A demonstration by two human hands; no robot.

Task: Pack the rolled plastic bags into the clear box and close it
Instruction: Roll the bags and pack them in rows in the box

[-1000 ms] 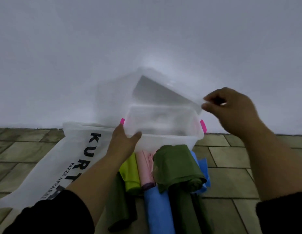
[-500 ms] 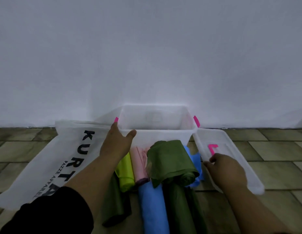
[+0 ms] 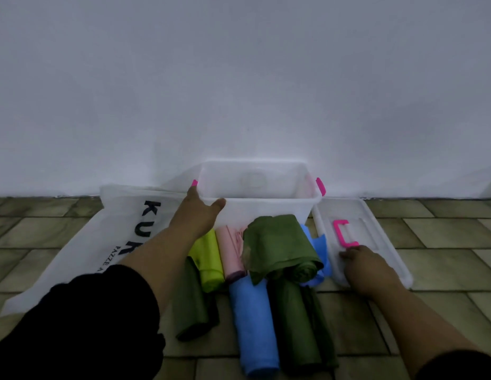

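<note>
The clear box (image 3: pixel 269 209) with pink side clips stands open and empty against the wall. My left hand (image 3: pixel 196 213) grips its front left rim. Its clear lid (image 3: pixel 376 229), with a pink handle, lies flat on the floor right of the box, and my right hand (image 3: pixel 366 267) rests on the lid's near edge. Several rolled plastic bags lie on the floor in front of the box: an olive roll (image 3: pixel 280 248) on top, a lime one (image 3: pixel 208 259), a pink one (image 3: pixel 232 248), a blue one (image 3: pixel 252 325) and dark green ones (image 3: pixel 296 325).
A white non-woven bag (image 3: pixel 101 237) with black lettering lies flat on the floor left of the box. A plain white wall rises right behind the box. The floor is olive-brown tile.
My right hand carried the lid off the box, down to the floor on the right. The box dropped back onto the floor, with my left hand still on its rim.
</note>
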